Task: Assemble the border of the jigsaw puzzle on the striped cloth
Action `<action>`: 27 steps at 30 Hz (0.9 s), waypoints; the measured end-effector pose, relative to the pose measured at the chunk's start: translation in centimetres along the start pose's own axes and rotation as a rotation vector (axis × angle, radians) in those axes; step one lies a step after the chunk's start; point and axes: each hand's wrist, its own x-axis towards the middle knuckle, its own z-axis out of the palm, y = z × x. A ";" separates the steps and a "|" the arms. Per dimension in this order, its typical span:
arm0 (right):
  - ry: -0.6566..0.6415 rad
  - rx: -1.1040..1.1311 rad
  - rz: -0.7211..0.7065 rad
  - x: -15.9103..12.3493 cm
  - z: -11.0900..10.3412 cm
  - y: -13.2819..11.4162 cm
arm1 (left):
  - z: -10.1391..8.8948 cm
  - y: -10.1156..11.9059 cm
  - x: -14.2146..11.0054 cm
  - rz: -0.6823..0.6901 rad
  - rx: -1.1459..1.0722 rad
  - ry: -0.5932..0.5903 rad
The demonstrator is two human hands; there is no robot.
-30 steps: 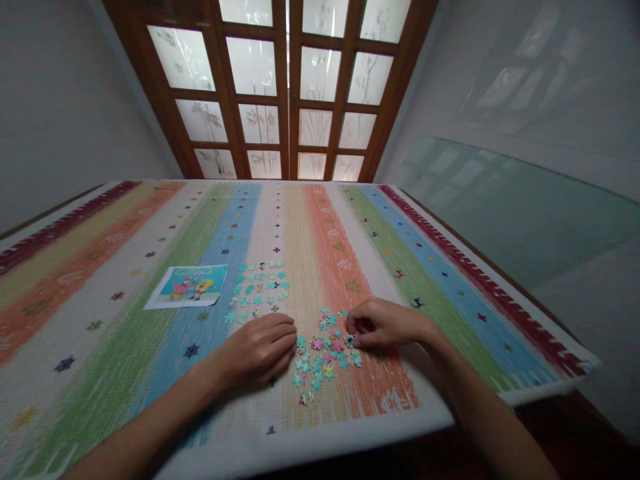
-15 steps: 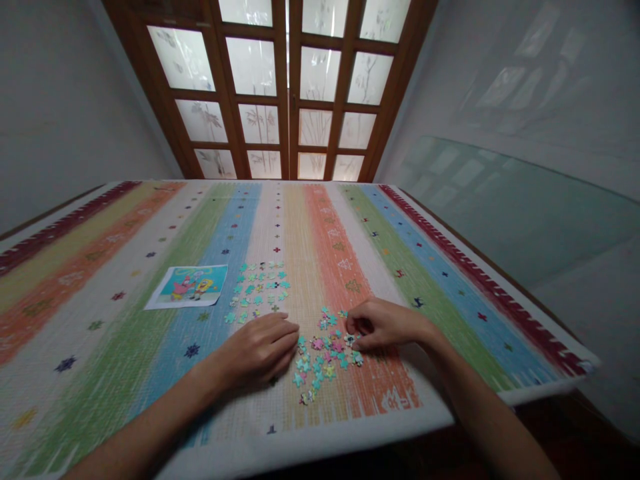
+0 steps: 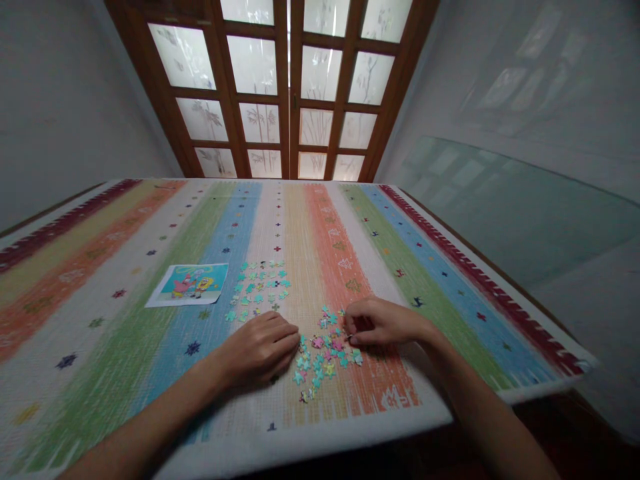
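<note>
A loose pile of jigsaw puzzle pieces (image 3: 319, 363), turquoise, pink and yellow, lies on the striped tablecloth (image 3: 300, 227) in front of me. At its right edge, my right hand (image 3: 377, 321) pinches a puzzle piece (image 3: 349, 338) between thumb and forefinger; only a bit of it shows. My left hand (image 3: 265, 348) rests palm down on the cloth at the pile's left side, fingers loosely bent and apparently holding nothing; its fingertips are partly hidden. Beyond it, more pieces (image 3: 261, 283) are spread out in rows.
A printed cartoon picture (image 3: 190, 285) on white paper lies left of the rows. Behind the table stand wooden doors (image 3: 289, 100) with frosted panes. A glass panel (image 3: 515, 207) leans along the right wall. The table's front edge (image 3: 320, 440) is close to me.
My right thumb and forefinger have closed on a pale piece with a dark spot, which lay flat at the pile's right edge. My left hand has stayed nearly still.
</note>
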 end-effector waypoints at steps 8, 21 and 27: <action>0.147 0.204 -0.131 0.7 1.5 -1.5 | 0.7 1.4 0.5 0.043 0.012 0.099; 0.152 0.455 -0.197 2.4 5.0 -2.9 | 1.6 2.9 0.8 0.022 0.085 0.224; 0.234 0.393 -0.165 2.1 4.3 -2.7 | -0.6 0.2 0.0 -0.108 0.078 0.182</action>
